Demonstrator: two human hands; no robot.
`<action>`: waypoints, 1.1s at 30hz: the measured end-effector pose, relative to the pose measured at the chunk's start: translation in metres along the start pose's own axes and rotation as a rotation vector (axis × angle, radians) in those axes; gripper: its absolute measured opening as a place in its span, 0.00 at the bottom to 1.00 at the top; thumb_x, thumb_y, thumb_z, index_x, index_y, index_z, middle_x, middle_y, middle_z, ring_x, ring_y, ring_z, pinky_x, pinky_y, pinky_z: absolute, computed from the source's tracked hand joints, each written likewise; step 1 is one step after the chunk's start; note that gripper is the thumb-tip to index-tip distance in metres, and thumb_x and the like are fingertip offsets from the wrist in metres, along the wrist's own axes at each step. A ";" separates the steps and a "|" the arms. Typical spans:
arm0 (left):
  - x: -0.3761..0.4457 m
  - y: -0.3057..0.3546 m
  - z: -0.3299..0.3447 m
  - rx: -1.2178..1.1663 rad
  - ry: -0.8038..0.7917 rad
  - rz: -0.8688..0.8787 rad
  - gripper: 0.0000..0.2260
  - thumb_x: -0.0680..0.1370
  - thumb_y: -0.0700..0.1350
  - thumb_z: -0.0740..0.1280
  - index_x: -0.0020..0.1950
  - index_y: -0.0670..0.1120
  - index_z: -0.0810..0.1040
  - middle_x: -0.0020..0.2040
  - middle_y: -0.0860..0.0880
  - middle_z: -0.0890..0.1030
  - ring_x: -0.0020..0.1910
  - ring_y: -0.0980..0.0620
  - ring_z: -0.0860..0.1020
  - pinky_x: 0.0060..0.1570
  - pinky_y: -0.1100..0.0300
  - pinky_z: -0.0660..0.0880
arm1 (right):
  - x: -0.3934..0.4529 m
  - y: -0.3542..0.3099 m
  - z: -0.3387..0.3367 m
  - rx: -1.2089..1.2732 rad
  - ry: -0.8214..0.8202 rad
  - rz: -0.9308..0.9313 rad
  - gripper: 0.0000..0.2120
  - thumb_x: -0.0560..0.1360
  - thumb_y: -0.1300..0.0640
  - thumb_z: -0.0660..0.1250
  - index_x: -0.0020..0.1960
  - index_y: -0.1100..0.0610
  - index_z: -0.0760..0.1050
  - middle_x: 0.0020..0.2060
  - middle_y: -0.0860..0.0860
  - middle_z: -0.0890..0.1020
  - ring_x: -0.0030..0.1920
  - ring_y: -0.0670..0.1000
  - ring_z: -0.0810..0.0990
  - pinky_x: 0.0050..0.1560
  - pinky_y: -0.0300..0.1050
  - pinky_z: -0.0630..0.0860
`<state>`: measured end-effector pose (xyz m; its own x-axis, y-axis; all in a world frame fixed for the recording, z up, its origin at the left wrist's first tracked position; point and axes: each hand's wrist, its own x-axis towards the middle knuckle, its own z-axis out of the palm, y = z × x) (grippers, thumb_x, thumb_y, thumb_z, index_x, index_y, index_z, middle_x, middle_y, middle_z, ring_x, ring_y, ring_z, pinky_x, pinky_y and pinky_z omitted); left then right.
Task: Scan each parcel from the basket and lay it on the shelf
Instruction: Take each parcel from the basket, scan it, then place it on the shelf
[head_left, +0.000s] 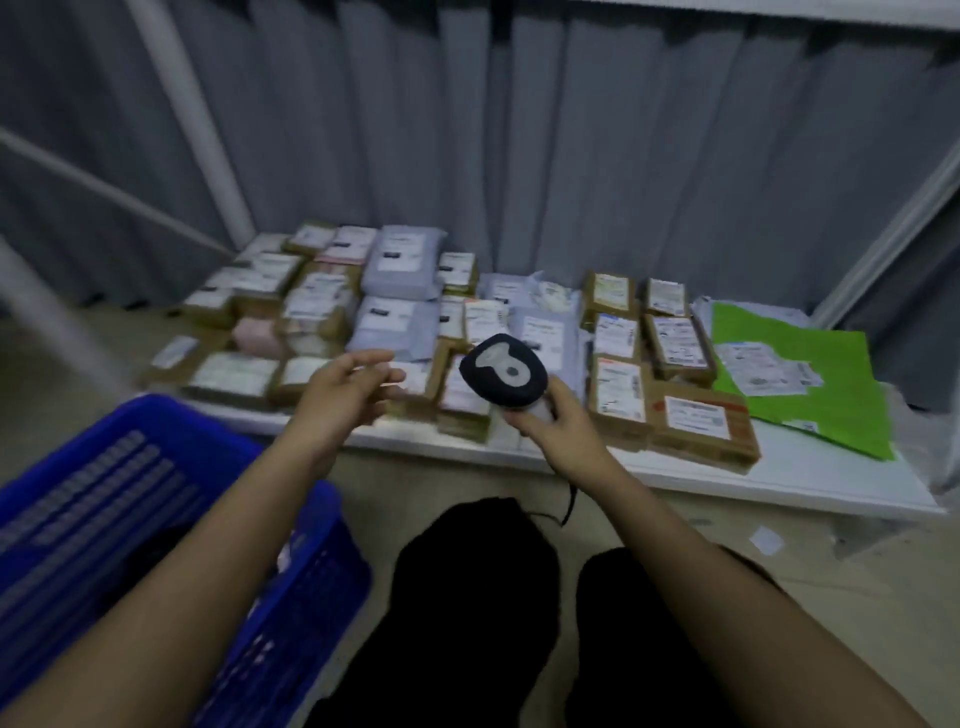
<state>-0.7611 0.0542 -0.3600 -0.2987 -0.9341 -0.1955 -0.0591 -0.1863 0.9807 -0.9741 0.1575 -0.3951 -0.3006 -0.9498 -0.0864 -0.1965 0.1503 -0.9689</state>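
Observation:
My right hand (553, 423) grips the handle of a black barcode scanner (504, 370), whose head points over the low white shelf (779, 480). My left hand (345, 392) hovers above the shelf's front edge with fingers relaxed and nothing in it. Several labelled parcels cover the shelf: brown boxes (701, 423), grey mailer bags (402, 260) and a green bag (810, 384). The blue plastic basket (171, 426) stands at my lower left, its inside mostly hidden by my left arm.
Grey curtains hang behind the shelf. White frame posts (200, 124) rise at the left and a slanted one at the right. The scanner's black cable (569, 501) drops toward my dark-trousered knees. Bare floor lies in front of the shelf.

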 end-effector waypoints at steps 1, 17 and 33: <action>-0.014 -0.005 -0.031 -0.010 0.051 -0.007 0.06 0.81 0.40 0.60 0.54 0.46 0.76 0.44 0.48 0.81 0.39 0.55 0.79 0.41 0.62 0.76 | -0.002 -0.013 0.017 -0.047 -0.043 -0.017 0.25 0.77 0.55 0.69 0.70 0.51 0.66 0.63 0.45 0.73 0.61 0.48 0.73 0.59 0.47 0.72; -0.165 -0.207 -0.318 -0.012 0.571 -0.472 0.05 0.80 0.41 0.62 0.49 0.43 0.78 0.46 0.46 0.80 0.45 0.48 0.77 0.48 0.55 0.72 | -0.081 0.007 0.345 -0.222 -0.690 0.081 0.18 0.79 0.53 0.66 0.67 0.52 0.67 0.60 0.49 0.75 0.54 0.50 0.76 0.48 0.39 0.71; -0.106 -0.337 -0.313 -0.151 0.534 -0.778 0.06 0.79 0.33 0.60 0.49 0.38 0.76 0.48 0.40 0.74 0.40 0.46 0.73 0.40 0.57 0.68 | -0.040 0.014 0.385 0.005 -0.376 0.191 0.12 0.80 0.55 0.64 0.62 0.50 0.69 0.48 0.46 0.78 0.44 0.46 0.77 0.44 0.39 0.73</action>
<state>-0.4111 0.1207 -0.6696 0.2488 -0.5404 -0.8038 0.0764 -0.8164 0.5725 -0.6055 0.0915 -0.4941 0.0302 -0.9392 -0.3420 -0.1653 0.3328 -0.9284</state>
